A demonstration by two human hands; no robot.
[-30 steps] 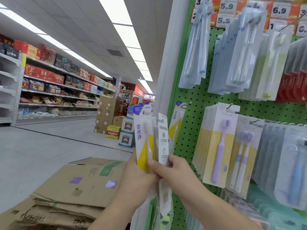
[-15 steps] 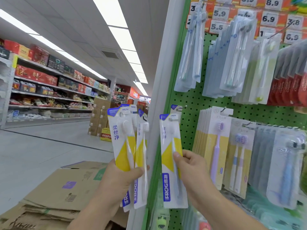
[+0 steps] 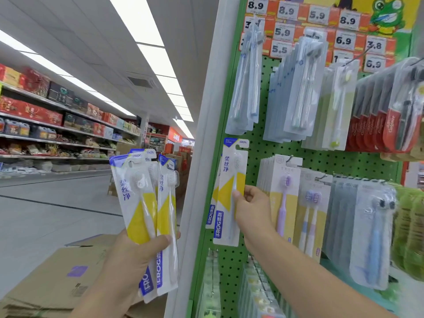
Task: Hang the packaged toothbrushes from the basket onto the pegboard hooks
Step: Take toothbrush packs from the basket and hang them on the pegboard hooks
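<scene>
Your right hand (image 3: 251, 208) pinches 1 yellow toothbrush pack (image 3: 231, 191) against the green pegboard (image 3: 321, 160) — left of the lilac-brush packs (image 3: 281, 196). Your left hand (image 3: 137, 260) grips a fan of packs (image 3: 146, 214) off the pegboard's white edge — grey aisle floor (image 3: 46, 214) and stocked shelves (image 3: 57, 125) beyond.

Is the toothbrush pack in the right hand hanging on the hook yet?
Cannot tell. The right hand grips the pack against the pegboard; no hook shows at its hang hole.

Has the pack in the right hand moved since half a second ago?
Yes. The pack in the right hand went up and rightward, onto the green pegboard.
</scene>
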